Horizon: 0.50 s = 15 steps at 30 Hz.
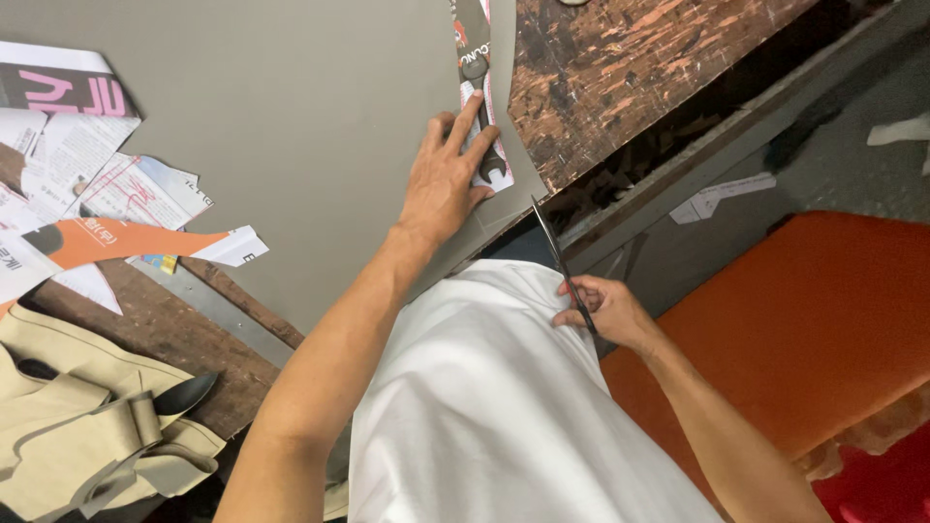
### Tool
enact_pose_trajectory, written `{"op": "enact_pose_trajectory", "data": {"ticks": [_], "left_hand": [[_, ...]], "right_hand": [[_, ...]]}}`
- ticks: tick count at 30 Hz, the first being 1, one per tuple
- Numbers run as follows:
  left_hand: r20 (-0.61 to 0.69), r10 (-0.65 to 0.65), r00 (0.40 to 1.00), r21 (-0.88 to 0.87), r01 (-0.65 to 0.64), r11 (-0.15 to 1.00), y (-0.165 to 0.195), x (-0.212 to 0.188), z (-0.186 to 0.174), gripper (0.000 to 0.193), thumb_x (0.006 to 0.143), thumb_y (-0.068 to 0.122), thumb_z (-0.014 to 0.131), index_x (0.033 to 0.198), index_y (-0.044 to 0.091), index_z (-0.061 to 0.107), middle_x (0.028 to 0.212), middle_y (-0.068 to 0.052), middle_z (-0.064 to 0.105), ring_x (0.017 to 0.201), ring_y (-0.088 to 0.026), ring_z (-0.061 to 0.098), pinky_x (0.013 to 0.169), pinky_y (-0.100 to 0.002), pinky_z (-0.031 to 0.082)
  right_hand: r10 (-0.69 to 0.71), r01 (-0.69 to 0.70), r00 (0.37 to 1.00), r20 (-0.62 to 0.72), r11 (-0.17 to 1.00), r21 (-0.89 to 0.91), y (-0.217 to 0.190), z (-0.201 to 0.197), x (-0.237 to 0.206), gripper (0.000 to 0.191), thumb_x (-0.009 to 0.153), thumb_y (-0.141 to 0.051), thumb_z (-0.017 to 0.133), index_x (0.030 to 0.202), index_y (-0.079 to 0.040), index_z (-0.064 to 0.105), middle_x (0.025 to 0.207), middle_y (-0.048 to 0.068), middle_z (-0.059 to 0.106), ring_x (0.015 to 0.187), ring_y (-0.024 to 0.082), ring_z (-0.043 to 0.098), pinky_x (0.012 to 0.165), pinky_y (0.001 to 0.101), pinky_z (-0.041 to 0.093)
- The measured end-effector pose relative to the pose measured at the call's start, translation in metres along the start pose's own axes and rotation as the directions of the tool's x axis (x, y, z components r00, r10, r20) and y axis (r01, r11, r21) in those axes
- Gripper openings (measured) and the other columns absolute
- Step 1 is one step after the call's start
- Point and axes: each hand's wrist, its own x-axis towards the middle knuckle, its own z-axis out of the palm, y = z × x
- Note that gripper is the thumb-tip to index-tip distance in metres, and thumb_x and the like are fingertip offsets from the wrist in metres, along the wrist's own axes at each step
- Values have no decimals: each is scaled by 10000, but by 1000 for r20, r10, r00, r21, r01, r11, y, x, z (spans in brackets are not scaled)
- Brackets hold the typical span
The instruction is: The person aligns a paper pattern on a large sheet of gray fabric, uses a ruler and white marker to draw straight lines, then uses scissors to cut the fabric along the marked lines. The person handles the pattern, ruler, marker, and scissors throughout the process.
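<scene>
**Two hands on one big grey sheet, cut only just begun**

Nearest to me, my right hand has its fingers curled shut through the handles of the scissors. The blades look nearly closed and point up at the near right corner of the grey sheet. My guess is the cut has barely begun: the sheet's edges read whole from here, and I can't see any slit behind the blades.

A bit further out, my left hand lies flat with fingers spread, pressing a printed paper template onto the sheet's right edge. A dark stick-like tool lies under the fingertips; what it is I can't tell.

Off to the left, tan fabric pieces pile up close by. Beyond them lie paper scraps: white printed ones, a curved orange strip, and a black rectangle with pink lettering at the far corner. On the right sits an orange cushion, and on the grey floor past the table, a white paper slip.
</scene>
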Motion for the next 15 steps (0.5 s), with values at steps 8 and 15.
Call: {"op": "enact_pose_trajectory", "data": {"ticks": [8, 15], "left_hand": [[-6, 23, 1000, -8, -23, 1000, -5, -1, 4, 889, 576, 182, 956, 1381, 126, 584, 1629, -84, 319, 1281, -373, 452, 1114, -446, 453], [-5, 32, 999, -5, -32, 999, -6, -4, 4, 905, 574, 188, 958, 1393, 123, 579, 1629, -95, 316, 1277, -376, 449, 1118, -451, 451]], "right_hand": [[-64, 67, 995, -77, 997, 42, -1, 18, 0, 482, 672, -251, 938, 1071, -56, 751, 667, -72, 605, 604, 35, 522, 576, 217, 423], [-45, 45, 991, -128, 999, -4, -6, 22, -1, 479, 664, -255, 932, 1068, -65, 757, 653, -86, 621, 600, 27, 540, 572, 215, 441]]}}
